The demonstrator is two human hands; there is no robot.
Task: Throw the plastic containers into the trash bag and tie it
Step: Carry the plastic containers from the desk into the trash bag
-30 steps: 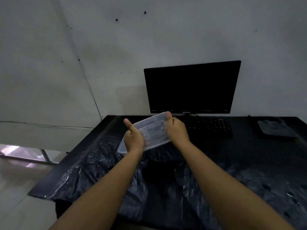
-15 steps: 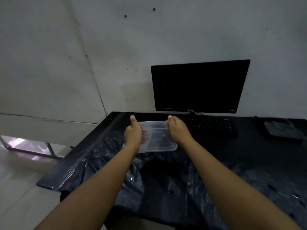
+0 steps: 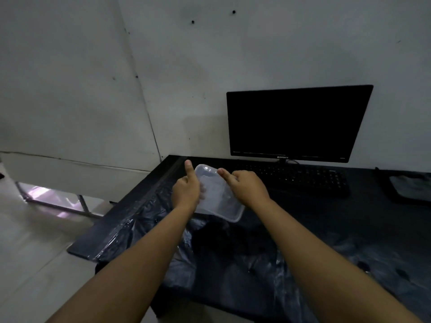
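A clear rectangular plastic container (image 3: 218, 201) is held up over the desk, tilted with its far end raised. My left hand (image 3: 186, 191) grips its left side, thumb sticking up. My right hand (image 3: 247, 188) grips its right side, thumb across the top. Under and in front of the container a black trash bag (image 3: 233, 250) lies spread and crumpled over the desk, hanging over the front edge. I cannot make out the bag's opening.
A dark monitor (image 3: 296, 122) stands at the back against the wall, with a black keyboard (image 3: 303, 180) in front of it. A grey folded thing (image 3: 410, 185) lies at the far right. The black desk's (image 3: 163, 176) left edge drops to pale floor.
The container has turned in my hands from lying crosswise to pointing away from me, near end lower. The view has shifted left, with the monitor now further right.
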